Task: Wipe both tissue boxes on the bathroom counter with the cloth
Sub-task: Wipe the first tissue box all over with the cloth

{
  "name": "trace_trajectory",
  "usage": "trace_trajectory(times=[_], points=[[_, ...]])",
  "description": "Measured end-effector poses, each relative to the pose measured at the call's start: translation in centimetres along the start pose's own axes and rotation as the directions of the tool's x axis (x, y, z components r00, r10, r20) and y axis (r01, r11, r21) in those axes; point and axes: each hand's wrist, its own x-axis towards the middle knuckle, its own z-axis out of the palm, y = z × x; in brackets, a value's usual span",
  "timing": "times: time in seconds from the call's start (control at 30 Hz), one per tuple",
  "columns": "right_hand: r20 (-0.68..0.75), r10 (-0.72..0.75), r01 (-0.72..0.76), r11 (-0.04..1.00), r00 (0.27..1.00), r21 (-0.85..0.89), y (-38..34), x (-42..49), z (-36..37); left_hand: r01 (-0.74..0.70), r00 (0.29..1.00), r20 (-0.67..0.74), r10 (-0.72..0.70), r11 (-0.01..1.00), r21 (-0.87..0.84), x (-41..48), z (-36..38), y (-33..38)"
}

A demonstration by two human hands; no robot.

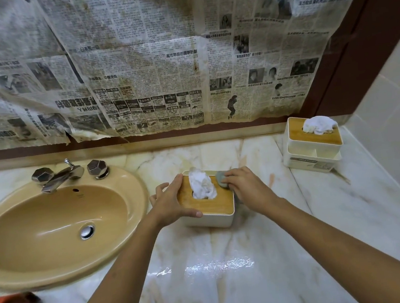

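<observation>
Centre frame: left hand [172, 201], fingers spread, grips the near tissue box [215, 204]; right hand [245, 186], fingers together, curls over the grey cloth [221, 179] on its lid (wiping underway). The upper-right tissue box [310, 153] probably remains.

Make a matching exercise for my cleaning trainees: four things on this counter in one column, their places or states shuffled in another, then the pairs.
Things
1. near tissue box
2. far tissue box
3. cloth
4. sink

Places or states
A. under the right hand's fingers
B. set into the counter's left part
C. gripped by the left hand
D. untouched, back right corner

Pairs: 1-C, 2-D, 3-A, 4-B
</observation>
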Motion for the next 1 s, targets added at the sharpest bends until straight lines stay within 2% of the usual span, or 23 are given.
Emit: trace_trajectory(times=[0.13, 0.2, 0.27, 0.33, 0.4, 0.5, 0.57, 0.67, 0.73, 0.9, 1.0], points=[[-0.119, -0.157, 0.160, 0.987, 0.980, 0.010, -0.6, -3.1, 0.8, 0.011, 1.000, 0.000, -0.011, 1.000, -0.015, -0.1, 0.3, -0.3], [-0.091, -0.204, 0.211, 0.975, 0.975, 0.076, -0.8, -4.7, 0.6, -0.007, 1.000, -0.009, 0.006, 1.000, -0.011, -0.2, 0.4, -0.3], [-0.062, -0.100, 0.111, 0.970, 0.993, 0.216, -0.7, -5.1, 0.0, -0.042, 0.999, -0.023, 0.042, 0.999, 0.016, -0.3, 0.3, 0.1], [-0.099, 0.097, -0.053, 0.927, 0.990, 0.372, -0.5, -4.4, -0.7, -0.076, 0.997, -0.020, 0.078, 0.995, 0.061, -0.3, -0.1, 0.5], [-0.177, 0.278, -0.161, 0.858, 0.944, 0.489, -0.7, -3.2, -1.6, -0.089, 0.996, 0.005, 0.089, 0.989, 0.116, 0.1, -0.5, 0.8], [-0.247, 0.418, -0.228, 0.803, 0.874, 0.551, -0.6, -0.7, -2.9, -0.033, 0.999, 0.007, 0.032, 0.977, 0.213, 0.5, -0.6, 1.2], [-0.185, 0.450, -0.301, 0.799, 0.874, 0.522, -0.1, 1.0, -3.0, 0.009, 1.000, -0.011, -0.006, 0.962, 0.273, 0.6, -0.6, 1.2], [0.036, 0.458, -0.420, 0.777, 0.888, 0.469, 1.0, 2.5, -2.1, 0.007, 1.000, 0.013, -0.012, 0.952, 0.307, 0.6, -0.6, 0.9], [0.150, 0.431, -0.450, 0.774, 0.890, 0.446, 1.5, 2.5, -1.5, -0.014, 1.000, 0.016, 0.010, 0.948, 0.318, 0.6, -0.7, 0.8], [0.183, 0.427, -0.462, 0.768, 0.886, 0.444, 1.7, 0.3, -2.1, -0.062, 0.998, 0.005, 0.063, 0.970, 0.234, 0.8, -1.6, 0.4], [0.232, 0.417, -0.477, 0.777, 0.879, 0.411, 1.3, -1.3, -3.0, -0.074, 0.994, -0.059, 0.092, 0.965, 0.250, 1.3, -2.2, 0.4]])
